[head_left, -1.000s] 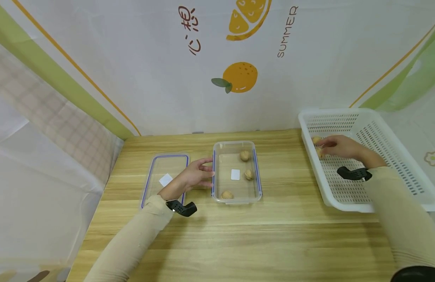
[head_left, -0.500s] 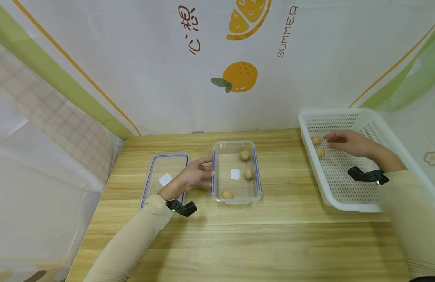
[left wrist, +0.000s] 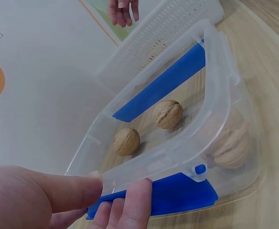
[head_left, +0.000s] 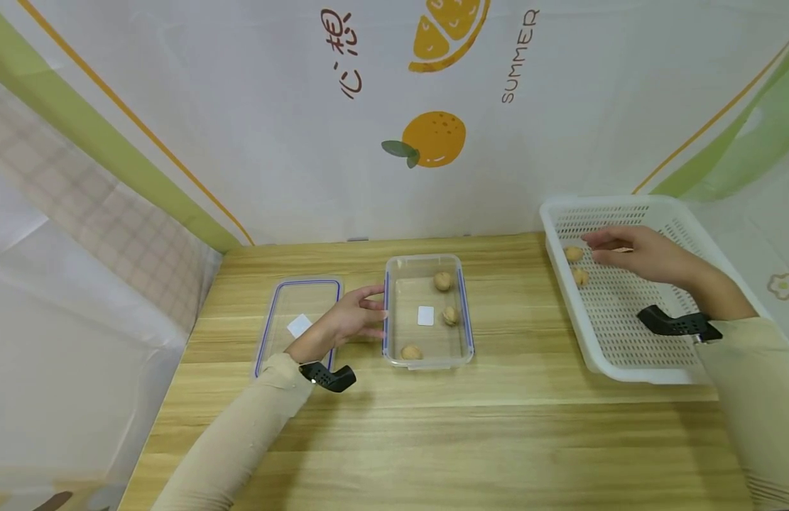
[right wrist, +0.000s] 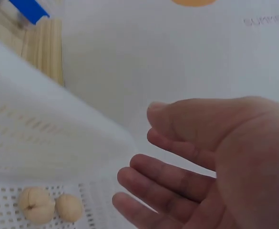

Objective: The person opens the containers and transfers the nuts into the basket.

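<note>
My left hand (head_left: 352, 316) rests its fingers against the left side of a clear plastic food box (head_left: 425, 284), by the blue side latch (left wrist: 182, 194). Lying in the box are three walnuts: one at the back right (head_left: 442, 281), one at mid right (head_left: 450, 316), another at the front left (head_left: 411, 353). Over the white slotted basket (head_left: 582, 348), my right hand (head_left: 643, 252) hovers with relaxed fingers and holds nothing. Two more walnuts lie inside along the basket's left wall, a rear one (head_left: 574, 253) and a front one (head_left: 580, 277); the right wrist view shows this walnut pair (right wrist: 36, 205) below my fingers.
A clear lid with a blue seal (head_left: 288, 301) lies on the wooden table (head_left: 420, 433), partly under my left wrist. White printed cloth (head_left: 273, 142) hangs behind the table and along the left side. The basket stands at the table's right side.
My right hand has let go of a walnut in the basket and moved up and to the right, away from the two walnuts. The left hand has stayed at the box.
</note>
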The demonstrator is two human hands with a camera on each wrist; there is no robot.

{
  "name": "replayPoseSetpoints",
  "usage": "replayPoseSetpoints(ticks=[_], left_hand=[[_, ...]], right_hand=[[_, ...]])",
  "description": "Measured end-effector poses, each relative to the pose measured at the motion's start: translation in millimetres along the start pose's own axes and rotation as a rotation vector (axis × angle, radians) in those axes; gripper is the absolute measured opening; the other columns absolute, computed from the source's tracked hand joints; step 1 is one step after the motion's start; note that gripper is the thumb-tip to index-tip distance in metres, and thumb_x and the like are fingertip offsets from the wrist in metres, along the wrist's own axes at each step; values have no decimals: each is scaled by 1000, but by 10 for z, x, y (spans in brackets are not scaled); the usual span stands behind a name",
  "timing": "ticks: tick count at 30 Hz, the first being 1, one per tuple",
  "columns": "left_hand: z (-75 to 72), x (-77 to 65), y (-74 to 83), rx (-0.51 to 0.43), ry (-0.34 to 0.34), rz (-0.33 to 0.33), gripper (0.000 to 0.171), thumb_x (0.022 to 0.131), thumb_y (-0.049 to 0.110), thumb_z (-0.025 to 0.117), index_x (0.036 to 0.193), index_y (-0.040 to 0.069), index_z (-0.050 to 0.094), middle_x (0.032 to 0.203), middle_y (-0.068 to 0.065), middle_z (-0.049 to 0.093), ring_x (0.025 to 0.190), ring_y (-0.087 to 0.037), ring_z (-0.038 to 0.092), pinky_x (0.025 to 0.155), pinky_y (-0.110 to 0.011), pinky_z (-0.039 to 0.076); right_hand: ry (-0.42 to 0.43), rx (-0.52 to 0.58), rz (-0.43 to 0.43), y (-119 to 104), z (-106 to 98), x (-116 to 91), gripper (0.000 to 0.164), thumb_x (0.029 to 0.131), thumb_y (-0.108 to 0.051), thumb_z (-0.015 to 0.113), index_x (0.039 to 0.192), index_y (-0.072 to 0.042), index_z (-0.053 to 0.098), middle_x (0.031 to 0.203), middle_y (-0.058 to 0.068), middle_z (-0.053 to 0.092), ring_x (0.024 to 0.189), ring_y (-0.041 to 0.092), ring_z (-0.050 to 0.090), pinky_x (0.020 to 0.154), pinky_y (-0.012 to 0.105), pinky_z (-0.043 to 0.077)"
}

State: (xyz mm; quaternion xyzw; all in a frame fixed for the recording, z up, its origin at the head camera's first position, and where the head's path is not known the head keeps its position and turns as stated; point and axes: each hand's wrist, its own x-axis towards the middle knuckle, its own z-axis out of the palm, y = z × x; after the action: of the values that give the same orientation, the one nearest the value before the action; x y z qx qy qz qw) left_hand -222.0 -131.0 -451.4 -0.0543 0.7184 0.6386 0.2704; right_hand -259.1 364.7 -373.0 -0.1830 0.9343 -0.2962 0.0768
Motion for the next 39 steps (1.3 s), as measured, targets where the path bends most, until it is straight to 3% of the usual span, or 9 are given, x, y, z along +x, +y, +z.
replayPoseSetpoints(ticks=[8,16,23,25,28,33,39], left_hand=[[0,-3,2,-1,-5,2,65,100,-7,58,158,7,34,130,-23,48,99,-27,61,83,-40,66],[-2,-3,7,0,-4,0,64,100,-7,58,158,7,34,128,-21,48,99,-26,60,86,-42,65],[-5,-11,19,1,-4,6,64,100,-7,58,158,5,34,129,-22,48,101,-27,60,84,-41,65],[-6,-9,17,-1,-6,8,64,100,-7,58,158,5,33,128,-22,48,101,-27,60,84,-41,65],[-7,-2,8,-3,-7,9,64,100,-7,57,158,5,33,127,-21,48,100,-26,60,83,-40,66],[-9,4,-9,0,-11,12,64,100,-7,57,158,4,33,125,-20,48,99,-25,60,82,-39,66],[-9,0,-8,-1,-15,22,63,100,-7,57,158,3,33,127,-21,48,101,-26,59,80,-38,66]], right_hand=[[14,29,-62,-232,41,48,35,100,-9,66,134,1,63,124,15,67,101,-11,54,78,6,47],[-36,88,-114,-445,80,135,40,99,-8,67,137,4,60,126,21,66,101,-4,61,78,9,52],[-100,86,-113,-678,181,260,37,101,-9,65,137,0,60,127,15,67,117,27,63,83,13,53],[-117,97,-129,-728,220,311,37,101,-9,65,137,0,60,127,14,66,119,31,61,87,13,53],[-155,123,-150,-799,273,381,39,101,-8,64,138,3,58,129,16,65,120,32,60,95,20,54],[-225,160,-195,-904,373,493,38,102,-7,63,137,5,58,130,18,64,121,34,59,103,41,55],[-298,240,-237,-1032,530,599,36,101,-2,62,136,7,58,130,20,63,118,34,61,103,41,56]])
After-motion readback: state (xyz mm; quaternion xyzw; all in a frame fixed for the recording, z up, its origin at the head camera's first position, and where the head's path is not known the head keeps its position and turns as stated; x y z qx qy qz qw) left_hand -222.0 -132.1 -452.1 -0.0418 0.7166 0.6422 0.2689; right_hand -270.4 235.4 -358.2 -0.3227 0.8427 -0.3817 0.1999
